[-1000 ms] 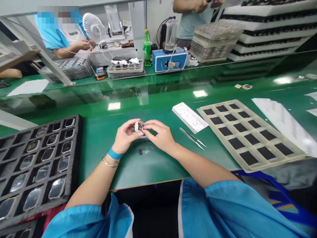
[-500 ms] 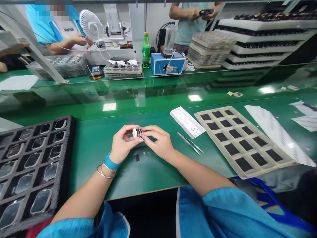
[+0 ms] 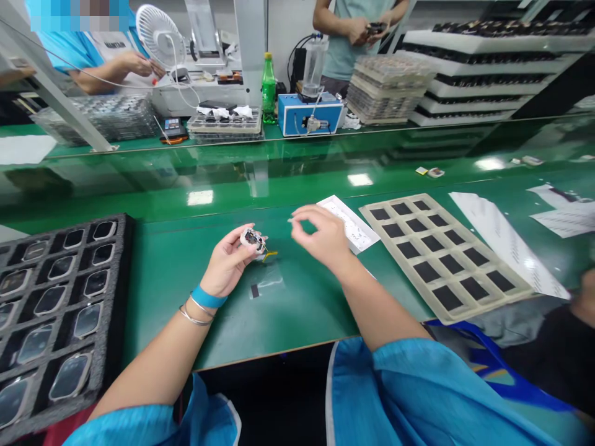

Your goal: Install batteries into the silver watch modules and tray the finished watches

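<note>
A small open device (image 3: 252,237) is being gripped by the left hand (image 3: 225,261), preferably by its rim, while the right hand (image 3: 324,237) is being held narrowly curled, contents unclear.

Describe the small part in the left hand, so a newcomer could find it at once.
Find the dark foam tray at picture left. Right of it, over the green bench, the left hand holds the small part: pale-rimmed and, unlike the tray's glassy-faced units, showing its dark insides.
</note>
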Motion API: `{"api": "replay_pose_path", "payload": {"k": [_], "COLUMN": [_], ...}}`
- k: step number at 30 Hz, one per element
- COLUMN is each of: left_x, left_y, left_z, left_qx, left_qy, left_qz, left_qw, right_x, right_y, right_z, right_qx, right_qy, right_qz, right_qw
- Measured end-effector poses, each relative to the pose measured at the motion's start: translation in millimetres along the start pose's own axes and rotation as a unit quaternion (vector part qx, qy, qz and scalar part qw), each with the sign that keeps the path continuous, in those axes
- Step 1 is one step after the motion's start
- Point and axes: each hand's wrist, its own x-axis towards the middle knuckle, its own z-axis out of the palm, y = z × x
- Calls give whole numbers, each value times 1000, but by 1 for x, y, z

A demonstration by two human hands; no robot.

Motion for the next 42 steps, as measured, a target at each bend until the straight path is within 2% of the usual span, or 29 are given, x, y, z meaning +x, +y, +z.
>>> {"api": "replay_pose_path", "payload": {"k": [2,5,7,11,14,17,19,20,21,23,26,29,32,39,42], "left_x": [2,5,6,6,5,3,2,1,1,0,0,1,1,0,0], "left_y": [0,0,0,3,6,8,9,9,9,9,8,7,5,0,1], "left_z": [-4,-10,-14,-15,-13,-12,-11,-10,-9,-8,-6,-4,-2,1,0], "left_qx": [-23,-27,-24,-40,-57,-68,-75,-78,-81,-83,-82,-73,-57,-42,-39], "left_qy": [6,-9,-29,-52,-58,-70,-81,-86,-89,-95,-99,-90,-76,-58,-62], "left_qz": [-14,-26,-32,-26,-24,-32,-37,-39,-41,-44,-44,-33,-16,-15,-25], "left_qw": [1000,999,999,998,996,995,993,993,992,991,991,993,995,997,997], "right_x": [11,21,22,15,13,14,12,10,6,-3,-19,-28,-31,-34,-34], "right_y": [20,50,66,89,99,88,66,51,35,2,-33,-44,-42,-36,-33], "right_z": [-20,-39,-42,-40,-37,-27,-14,-6,2,18,33,40,44,52,52], "right_qx": [-93,-214,-257,-289,-289,-209,-67,24,118,276,407,461,470,444,409], "right_qy": [-22,-58,-85,-150,-123,-55,-37,-43,-57,-89,-105,-95,-92,-77,-86], "right_qz": [85,226,280,307,288,227,193,187,186,196,230,280,308,286,274], "right_qw": [992,949,921,894,904,950,978,981,974,937,878,837,822,846,866]}}
